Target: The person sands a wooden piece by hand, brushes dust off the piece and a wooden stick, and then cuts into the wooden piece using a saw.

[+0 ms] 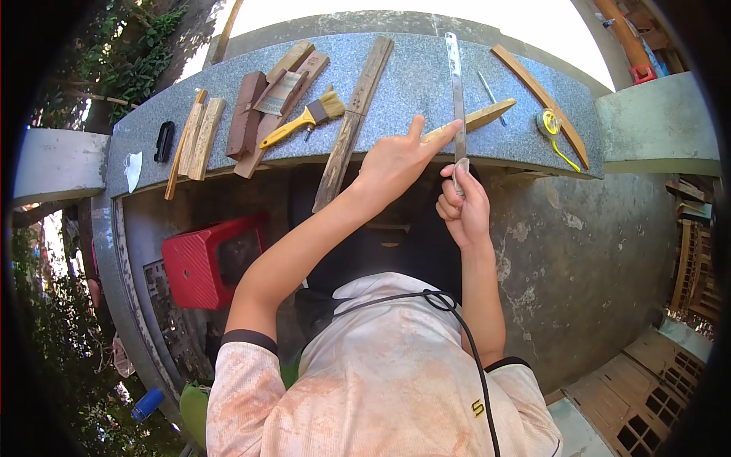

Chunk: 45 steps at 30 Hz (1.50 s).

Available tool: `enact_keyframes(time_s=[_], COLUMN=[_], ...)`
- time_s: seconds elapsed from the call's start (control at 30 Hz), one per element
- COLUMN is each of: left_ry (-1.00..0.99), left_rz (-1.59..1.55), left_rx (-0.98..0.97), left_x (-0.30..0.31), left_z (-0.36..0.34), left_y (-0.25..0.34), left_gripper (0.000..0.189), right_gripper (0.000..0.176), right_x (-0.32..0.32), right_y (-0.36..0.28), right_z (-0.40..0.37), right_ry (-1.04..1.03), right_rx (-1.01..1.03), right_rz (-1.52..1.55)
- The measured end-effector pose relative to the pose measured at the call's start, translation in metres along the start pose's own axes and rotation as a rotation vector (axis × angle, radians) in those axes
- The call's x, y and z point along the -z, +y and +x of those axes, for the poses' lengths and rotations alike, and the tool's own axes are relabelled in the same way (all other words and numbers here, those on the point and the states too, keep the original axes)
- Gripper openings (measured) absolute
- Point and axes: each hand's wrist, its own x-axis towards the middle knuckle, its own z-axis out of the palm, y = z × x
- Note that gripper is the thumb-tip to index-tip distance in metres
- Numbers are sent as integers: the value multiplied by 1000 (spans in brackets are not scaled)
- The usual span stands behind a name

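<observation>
A long metal ruler [457,91] lies lengthwise across the grey granite ledge [411,76], its near end hanging past the edge. My right hand [461,207] pinches that near end between thumb and fingers. My left hand [400,158] is spread open, its fingertips resting on the ruler and on a pale wooden strip [481,118] lying beside it at the ledge's edge.
On the ledge lie several wooden slats [251,114], a long plank [354,114], a yellow-handled brush [304,118], a curved wooden strip [542,99], a yellow tape measure [550,123], a thin metal rod [489,93] and a black object [164,141]. A red plastic stool [209,259] stands below.
</observation>
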Motion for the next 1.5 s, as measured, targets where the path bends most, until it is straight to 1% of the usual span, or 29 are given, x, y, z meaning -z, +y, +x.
enact_keyframes(time_s=[0.23,0.57,0.63,0.73,0.77,0.83,0.87,0.93,0.97,1.07,1.17,1.37,1.5], left_ry=[6,-57,-58,-62,-37,12,-19,-81,-58,-4,10,7,3], left_rz=[-35,-76,-81,-46,-61,-91,-93,-101,-104,-115,-126,-126,-141], left_rx=[-3,16,32,-3,9,36,34,29,23,5,1,28,42], left_x=[0,0,-1,0,-2,-8,-11,-11,-12,-12,-13,-11,-11], left_z=[3,6,6,7,7,6,7,10,9,9,9,10,10], left_y=[-5,-6,-5,-5,-6,-7,-9,-13,-13,-12,-13,-12,-11], left_gripper=[90,90,89,89,81,67,55,35,31,29,28,27,26], right_gripper=[33,33,34,35,35,35,35,32,31,26,25,23,23], right_x=[0,0,-2,-5,-6,-2,0,0,0,-10,-10,-10,-17], right_y=[-5,0,-1,1,1,6,9,13,14,9,11,9,5], right_z=[0,-3,-4,-6,-7,-6,-5,-6,-7,-11,-9,-2,0], right_ry=[16,49,68,116,135,202,236,299,331,392,375,367,385], right_rx=[-7,21,28,56,68,148,188,345,424,518,570,612,570], right_rz=[-54,-114,-153,-239,-273,-468,-566,-839,-977,-1228,-1272,-1395,-1406])
